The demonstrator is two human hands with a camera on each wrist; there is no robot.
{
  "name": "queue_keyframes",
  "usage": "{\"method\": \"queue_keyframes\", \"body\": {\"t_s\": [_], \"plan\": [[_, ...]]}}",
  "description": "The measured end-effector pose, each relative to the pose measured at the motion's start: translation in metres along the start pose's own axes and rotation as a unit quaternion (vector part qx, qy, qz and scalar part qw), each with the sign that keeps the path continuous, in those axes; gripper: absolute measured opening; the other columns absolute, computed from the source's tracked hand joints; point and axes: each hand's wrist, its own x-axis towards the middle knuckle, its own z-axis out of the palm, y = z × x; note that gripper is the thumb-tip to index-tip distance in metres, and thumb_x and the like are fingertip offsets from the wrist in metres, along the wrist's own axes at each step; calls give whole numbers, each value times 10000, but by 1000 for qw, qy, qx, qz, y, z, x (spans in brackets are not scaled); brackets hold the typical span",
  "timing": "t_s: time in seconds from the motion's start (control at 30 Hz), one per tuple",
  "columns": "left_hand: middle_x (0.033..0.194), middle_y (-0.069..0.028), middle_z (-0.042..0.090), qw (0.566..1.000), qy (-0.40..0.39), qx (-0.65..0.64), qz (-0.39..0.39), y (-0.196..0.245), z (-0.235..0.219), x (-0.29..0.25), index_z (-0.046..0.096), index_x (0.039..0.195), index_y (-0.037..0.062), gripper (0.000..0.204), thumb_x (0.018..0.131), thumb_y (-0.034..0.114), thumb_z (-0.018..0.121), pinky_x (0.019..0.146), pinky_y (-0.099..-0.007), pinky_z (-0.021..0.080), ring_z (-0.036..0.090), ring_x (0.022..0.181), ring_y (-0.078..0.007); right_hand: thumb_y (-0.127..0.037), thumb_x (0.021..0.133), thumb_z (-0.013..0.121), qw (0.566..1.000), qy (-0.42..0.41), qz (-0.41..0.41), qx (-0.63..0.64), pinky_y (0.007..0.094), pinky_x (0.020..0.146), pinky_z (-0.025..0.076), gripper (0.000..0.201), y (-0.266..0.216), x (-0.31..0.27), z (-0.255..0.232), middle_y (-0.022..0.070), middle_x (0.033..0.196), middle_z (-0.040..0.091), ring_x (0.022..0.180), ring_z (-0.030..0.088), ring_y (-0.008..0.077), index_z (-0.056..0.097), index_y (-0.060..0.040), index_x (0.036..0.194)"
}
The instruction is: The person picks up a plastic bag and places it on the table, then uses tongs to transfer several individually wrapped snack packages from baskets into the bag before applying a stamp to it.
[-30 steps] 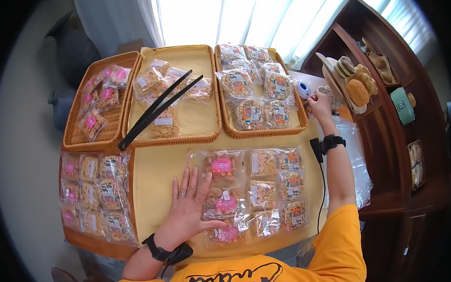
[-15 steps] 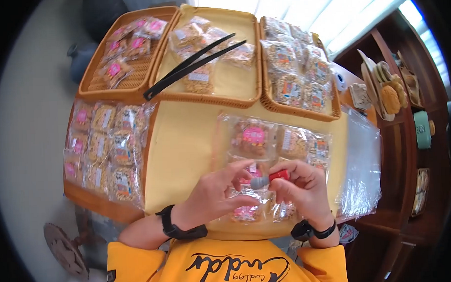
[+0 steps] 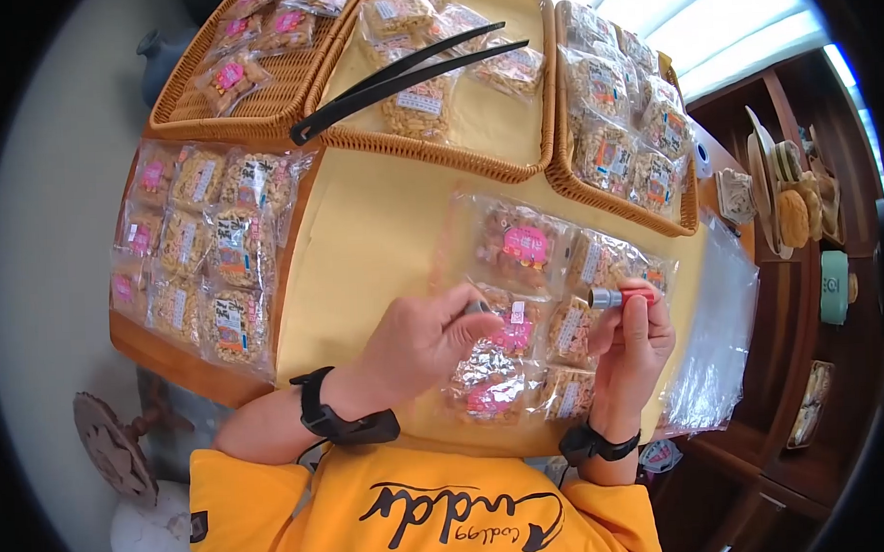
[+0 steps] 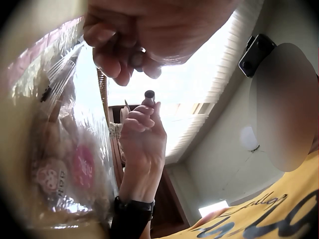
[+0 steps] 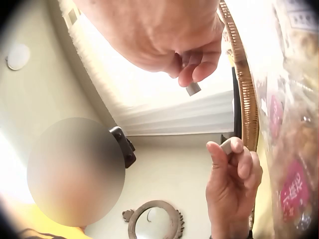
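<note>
In the head view, my right hand [image 3: 637,352] pinches a small red tube with a silver end [image 3: 606,297]. My left hand [image 3: 420,335] stands apart to its left, a small grey cap-like piece [image 3: 476,308] between thumb and curled fingers; that piece also shows in the right wrist view [image 5: 227,146]. The tube's end [image 5: 193,89] juts from my right fingers there, pointing toward the left hand. Under both hands, a clear bag of snack packs with pink and white labels [image 3: 526,244] lies flat on the yellow cloth [image 3: 363,230].
Three wicker trays of packs [image 3: 438,152] line the far side, with black tongs [image 3: 387,86] across the left and middle ones. Another filled bag [image 3: 193,246] lies left. Clear empty bags [image 3: 712,335] lie right, beside a wooden shelf [image 3: 766,362] with plates and bread.
The right hand came back from the far right with the red tube. Both hands met over the bag, then drew apart, the grey piece now off the tube in the left hand. The head view shifted.
</note>
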Motion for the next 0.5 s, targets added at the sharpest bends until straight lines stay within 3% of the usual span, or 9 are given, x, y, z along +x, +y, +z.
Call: {"method": "queue_keyframes", "body": {"t_s": [0.03, 0.07, 0.1, 0.17, 0.2, 0.23, 0.3, 0.37, 0.5], "plan": [[595, -64, 560, 995, 15, -84, -48, 1, -1, 2, 584, 888, 36, 342, 932, 373, 623, 505, -288, 424, 531, 510, -167, -64, 938, 589, 1000, 26, -15, -5, 186, 487, 417, 139, 1, 1, -1, 30, 731, 634, 546, 549, 63, 633, 7, 1050], [569, -32, 539, 981, 30, -167, -96, 1, -2, 3, 583, 888, 36, 360, 955, 389, 593, 501, -267, 412, 514, 509, -111, -73, 931, 621, 998, -7, 7, -68, 190, 528, 444, 144, -4, -1, 3, 23, 755, 642, 576, 569, 62, 642, 3, 1051], [569, -32, 539, 980, 29, -169, -101, 0, -1, 3, 583, 888, 36, 360, 955, 389, 593, 501, -267, 412, 514, 509, -111, -73, 931, 621, 998, -5, 11, -68, 190, 528, 444, 144, -5, -4, 8, 23, 755, 642, 576, 569, 62, 642, 3, 1051], [572, 9, 516, 981, 40, -168, -90, -2, 1, 3, 581, 882, 34, 367, 977, 388, 563, 499, -240, 398, 502, 545, -46, -66, 902, 669, 972, -44, -7, -231, 198, 567, 466, 165, -3, -10, 16, 25, 770, 653, 618, 584, 56, 656, 2, 1052], [572, 9, 516, 980, 39, -171, -94, -3, 2, 3, 581, 882, 34, 367, 977, 388, 563, 499, -240, 398, 502, 545, -46, -40, 847, 725, 948, -56, -74, -304, 204, 575, 474, 217, 7, -11, 11, 44, 765, 653, 638, 596, 70, 666, -1, 1053], [571, 5, 518, 981, 42, -166, -96, -3, 2, 4, 581, 878, 32, 367, 977, 385, 563, 500, -238, 398, 503, 541, -50, -40, 847, 725, 948, -57, -70, -307, 204, 575, 474, 217, 6, -11, 13, 44, 765, 653, 638, 596, 70, 666, -1, 1053], [571, 2, 519, 980, 48, -162, -101, -4, 2, 4, 580, 874, 30, 367, 977, 382, 562, 500, -237, 398, 503, 537, -54, -14, 804, 750, 884, -121, -197, -406, 218, 547, 462, 252, 1, -7, 21, 73, 762, 644, 615, 591, 103, 668, -4, 1043], [642, 29, 546, 980, 30, -165, -106, -6, 0, 5, 570, 898, 46, 318, 994, 348, 543, 509, -177, 379, 477, 562, -27, 2, 784, 756, 875, -134, -206, -418, 231, 537, 456, 267, 4, -6, 20, 87, 763, 640, 610, 597, 136, 670, -10, 1037], [655, 32, 551, 975, 22, -178, -128, -9, 0, 7, 585, 922, 41, 295, 985, 328, 567, 519, -171, 383, 480, 579, -20, 4, 789, 743, 865, -155, -182, -441, 263, 536, 466, 251, 9, -4, 22, 102, 767, 644, 610, 607, 176, 670, -12, 1028]]}}
